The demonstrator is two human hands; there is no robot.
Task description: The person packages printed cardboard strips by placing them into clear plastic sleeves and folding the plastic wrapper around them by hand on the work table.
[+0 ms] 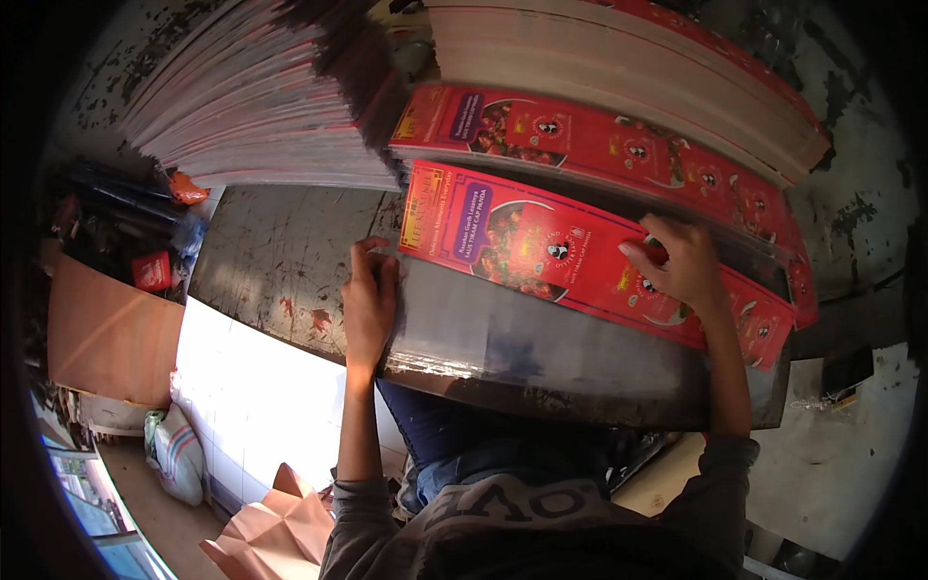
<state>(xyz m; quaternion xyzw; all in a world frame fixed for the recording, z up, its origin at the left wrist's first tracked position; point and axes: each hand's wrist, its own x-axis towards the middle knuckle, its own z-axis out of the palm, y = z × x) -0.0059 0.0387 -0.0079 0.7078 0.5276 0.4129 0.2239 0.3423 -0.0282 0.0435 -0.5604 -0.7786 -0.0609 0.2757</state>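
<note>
We see the red Saus Tiram Cap Panda strip [580,259] stretched from ten towards four o'clock. Our right hand [680,266], at three o'clock, lies over it — thumb and forefinger parted, and whether they grip, we cannot tell. Our left hand [370,300], at nine o'clock, curls loosely beside the strip's left end — its hold is also unclear.

- Tabletop [266,275]: dark, scratched.
- Left rear: fanned paper stack [251,106].
- Right rear: pale card stack [599,72]; red-topped stack [590,140] before it.
- Front: glossy grey sheet [454,314], partly under red printed strip [599,256].
</note>
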